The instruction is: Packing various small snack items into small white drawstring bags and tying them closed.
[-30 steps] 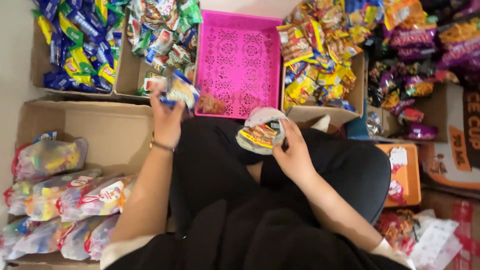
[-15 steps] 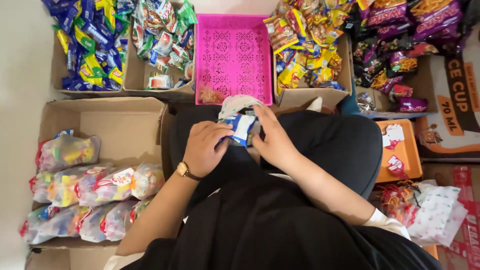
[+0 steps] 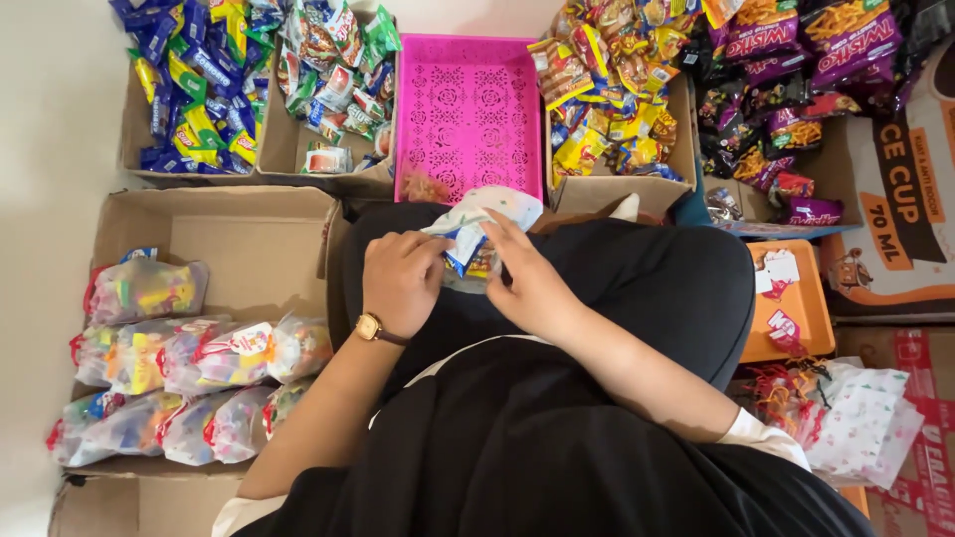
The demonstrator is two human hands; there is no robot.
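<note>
I sit on the floor in black clothes, both hands over my lap. My left hand, with a gold wristwatch, pinches a small blue-and-white snack packet at the mouth of a clear printed gift bag. My right hand grips that bag from the right side, fingers along its edge. Coloured snacks show inside the bag below the packet.
A pink perforated tray lies just beyond my knees. Cardboard boxes of snack packets stand at the back left, centre left and back right. A large box on my left holds several filled bags. Spare printed bags lie at right.
My left hand came back from the snack box with a blue packet and now meets my right hand at the gift bag over my lap. The view has shifted slightly.
</note>
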